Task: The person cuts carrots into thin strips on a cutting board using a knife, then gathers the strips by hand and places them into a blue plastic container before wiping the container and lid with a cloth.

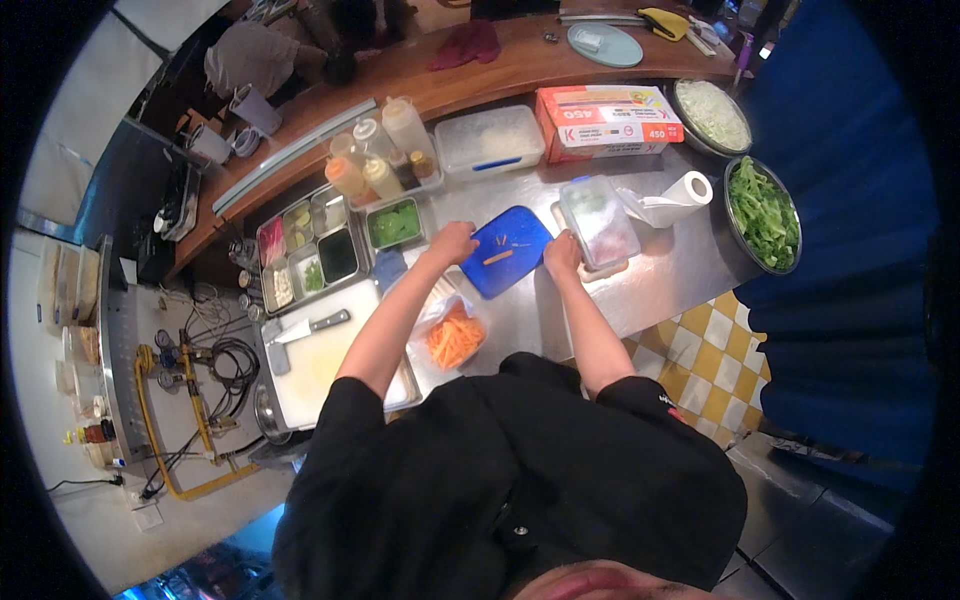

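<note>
My left hand [453, 244] grips the left edge of a blue plastic lid [517, 262] with a few carrot pieces [498, 258] on it. At the lid's right side is my right hand [562, 253], between the lid and a clear lidded container [600, 225]; whether it grips either one I cannot tell. Nearer my body, left of the lid's lower corner, carrot strips [454, 341] fill a clear bag-lined container. A kitchen knife [307, 327] lies on a white cutting board [322, 367] at the left.
Behind the hands stand squeeze bottles [382, 176], a translucent food box [491, 140] and a cling-film carton [607, 124]. A paper roll [686, 191] and a lettuce bowl [763, 216] are at the right. Steel trays of toppings [307, 247] stand left. Another person [251, 60] is beyond the wooden counter.
</note>
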The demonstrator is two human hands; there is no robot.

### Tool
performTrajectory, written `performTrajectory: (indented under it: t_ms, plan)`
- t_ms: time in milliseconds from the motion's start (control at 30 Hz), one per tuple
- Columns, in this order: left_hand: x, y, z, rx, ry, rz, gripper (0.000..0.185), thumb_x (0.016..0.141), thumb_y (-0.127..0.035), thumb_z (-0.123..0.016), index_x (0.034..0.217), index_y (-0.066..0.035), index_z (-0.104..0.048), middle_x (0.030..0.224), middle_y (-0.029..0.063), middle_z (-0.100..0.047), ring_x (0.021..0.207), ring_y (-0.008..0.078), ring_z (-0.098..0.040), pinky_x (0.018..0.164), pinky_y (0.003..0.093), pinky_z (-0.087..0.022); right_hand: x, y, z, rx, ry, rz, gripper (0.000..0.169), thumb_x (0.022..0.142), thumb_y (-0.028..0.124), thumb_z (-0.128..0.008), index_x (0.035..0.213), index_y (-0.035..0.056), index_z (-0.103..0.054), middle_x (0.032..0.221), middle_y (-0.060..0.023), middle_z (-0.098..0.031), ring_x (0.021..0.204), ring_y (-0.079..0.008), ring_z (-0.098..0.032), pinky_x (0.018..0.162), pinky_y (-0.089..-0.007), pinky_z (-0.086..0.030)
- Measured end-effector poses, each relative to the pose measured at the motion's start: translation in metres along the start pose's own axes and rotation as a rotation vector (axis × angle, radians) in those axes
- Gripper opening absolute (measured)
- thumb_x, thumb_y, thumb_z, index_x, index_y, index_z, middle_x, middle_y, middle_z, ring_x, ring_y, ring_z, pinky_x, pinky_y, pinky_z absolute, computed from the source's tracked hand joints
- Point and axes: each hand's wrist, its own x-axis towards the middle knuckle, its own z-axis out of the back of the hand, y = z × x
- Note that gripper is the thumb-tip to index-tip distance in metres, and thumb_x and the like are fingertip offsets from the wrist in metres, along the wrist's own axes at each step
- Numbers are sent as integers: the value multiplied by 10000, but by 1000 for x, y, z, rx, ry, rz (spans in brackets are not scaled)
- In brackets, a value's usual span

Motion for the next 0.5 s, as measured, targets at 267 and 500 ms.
performTrajectory:
  t_ms: [267, 500]
  plan:
    - [64, 37, -59, -122, 178, 30, 391, 922, -307, -719, 1139, 15, -678, 1003, 216, -736, 976, 381, -715, 879, 448, -565, -32, -1, 27, 327, -217, 217, 140, 893, 65, -622, 1013, -4, -599, 860, -243, -687, 862, -440, -680, 791, -511, -526]
    - [13, -3, -6, -1106, 177, 84, 256, 1034, -237, -629, 1161, -15, -628, 937, 102, -737, 857, 155, -709, 712, 307, -550, -67, 54, 146, 122, -311, 599, 283, 859, 106, -714, 1139, 99, -673, 1119, -150, -652, 1018, -377, -641, 852, -488, -494]
